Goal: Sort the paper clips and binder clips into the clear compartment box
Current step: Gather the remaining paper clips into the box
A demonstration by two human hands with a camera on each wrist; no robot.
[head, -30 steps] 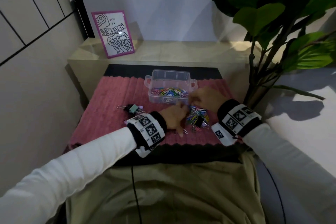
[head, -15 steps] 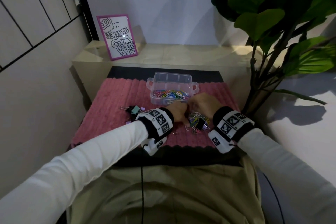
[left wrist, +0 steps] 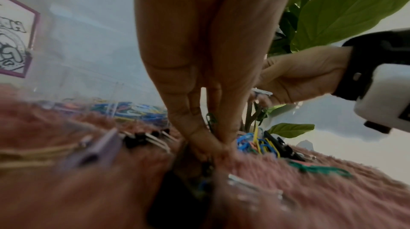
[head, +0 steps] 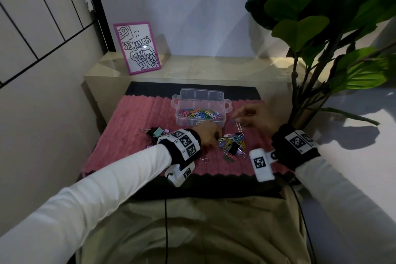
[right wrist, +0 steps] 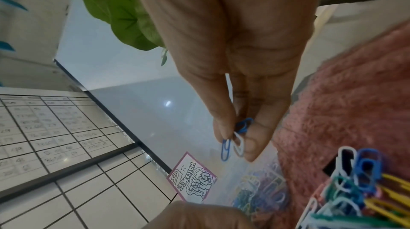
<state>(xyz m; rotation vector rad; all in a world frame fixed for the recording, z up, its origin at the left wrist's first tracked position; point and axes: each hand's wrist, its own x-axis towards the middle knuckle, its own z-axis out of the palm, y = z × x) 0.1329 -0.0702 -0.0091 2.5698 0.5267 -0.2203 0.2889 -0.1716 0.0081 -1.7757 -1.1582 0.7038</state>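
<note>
The right hand (right wrist: 233, 92) pinches light, slippery paper clips (right wrist: 235, 138); left hand (head: 209, 135) pinches more on the mat (head: 132, 130).

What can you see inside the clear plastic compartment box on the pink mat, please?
The clear plastic compartment box holds a heap of coloured paper clips in its near row. The far compartments look empty, with no binder clips visible. Whatever lies beneath the heap is covered.

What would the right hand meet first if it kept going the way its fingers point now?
Most likely the clear compartment box. The right hand, pinching blue and white paper clips, points left and forward at the box's near right corner, with nothing visible between. Depth is unclear, so it might pass just above the rim.
</note>
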